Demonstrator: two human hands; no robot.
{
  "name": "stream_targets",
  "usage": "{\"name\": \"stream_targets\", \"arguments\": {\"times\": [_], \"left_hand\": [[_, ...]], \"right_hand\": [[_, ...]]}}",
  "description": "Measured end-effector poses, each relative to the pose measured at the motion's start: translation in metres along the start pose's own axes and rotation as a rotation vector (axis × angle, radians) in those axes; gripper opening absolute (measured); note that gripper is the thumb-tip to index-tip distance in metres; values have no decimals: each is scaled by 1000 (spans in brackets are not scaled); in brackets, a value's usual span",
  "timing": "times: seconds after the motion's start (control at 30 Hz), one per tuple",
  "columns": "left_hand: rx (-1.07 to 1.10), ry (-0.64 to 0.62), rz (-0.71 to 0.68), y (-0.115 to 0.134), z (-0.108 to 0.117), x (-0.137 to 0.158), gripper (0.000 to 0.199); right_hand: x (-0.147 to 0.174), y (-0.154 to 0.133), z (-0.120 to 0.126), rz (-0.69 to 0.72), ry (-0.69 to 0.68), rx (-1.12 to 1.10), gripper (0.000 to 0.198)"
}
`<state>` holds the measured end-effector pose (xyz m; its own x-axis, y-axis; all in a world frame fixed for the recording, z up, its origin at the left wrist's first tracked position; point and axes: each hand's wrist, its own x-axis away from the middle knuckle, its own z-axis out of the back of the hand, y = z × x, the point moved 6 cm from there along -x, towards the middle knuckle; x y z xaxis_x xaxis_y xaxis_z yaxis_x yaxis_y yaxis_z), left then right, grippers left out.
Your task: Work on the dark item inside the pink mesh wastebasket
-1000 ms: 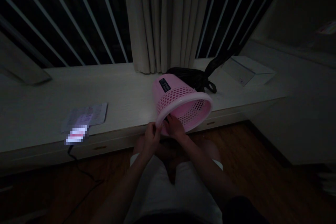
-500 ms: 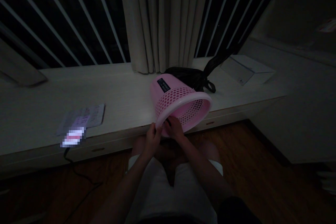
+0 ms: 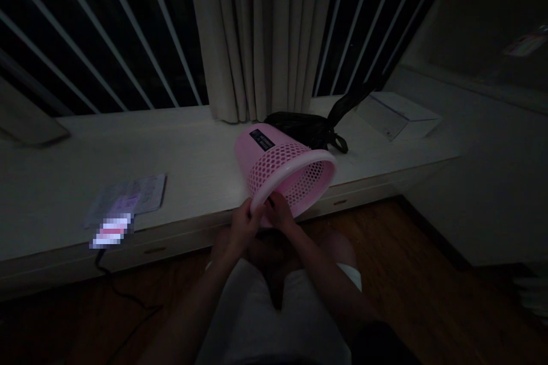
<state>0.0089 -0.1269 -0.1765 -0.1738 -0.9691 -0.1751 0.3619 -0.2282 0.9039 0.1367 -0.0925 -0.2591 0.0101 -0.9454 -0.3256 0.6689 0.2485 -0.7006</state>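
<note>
A pink plastic wastebasket point(image 3: 274, 159) with a perforated band and a dark label lies tilted on the white ledge, its mouth facing down toward me and to the right. My left hand point(image 3: 246, 222) is closed on the near left part of its rim. Just inside the mouth, beside the left hand, is my right hand point(image 3: 278, 210) with fingers curled. A small dark spot shows at those fingers; what they hold is too dark to make out. Behind the wastebasket lies a black plastic bag point(image 3: 303, 128), partly hidden by it.
On the ledge point(image 3: 197, 165) to the left lie papers point(image 3: 145, 191) and a lit, blurred-out device point(image 3: 112, 231) with a cable point(image 3: 124, 295) hanging to the floor. A white box point(image 3: 402, 116) stands at the right. Behind hangs a curtain point(image 3: 261, 40) before a barred window.
The view has shifted slightly, so the wastebasket and both hands sit a little further left. The hands keep their places at the rim, and the wastebasket looks turned very little, if at all.
</note>
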Motion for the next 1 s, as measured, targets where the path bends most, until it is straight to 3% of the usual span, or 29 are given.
{"name": "stream_targets", "arguments": {"times": [0.33,0.63,1.0], "left_hand": [[-128,-30,-95,29,4,-3,37],[-113,-34,-62,42,6,-11,35],[-290,-27,-105,55,23,-27,35]], "right_hand": [[-1,2,6,46,4,64,28],[-6,9,9,40,-28,156,27],[-8,12,17,130,-143,489,27]]}}
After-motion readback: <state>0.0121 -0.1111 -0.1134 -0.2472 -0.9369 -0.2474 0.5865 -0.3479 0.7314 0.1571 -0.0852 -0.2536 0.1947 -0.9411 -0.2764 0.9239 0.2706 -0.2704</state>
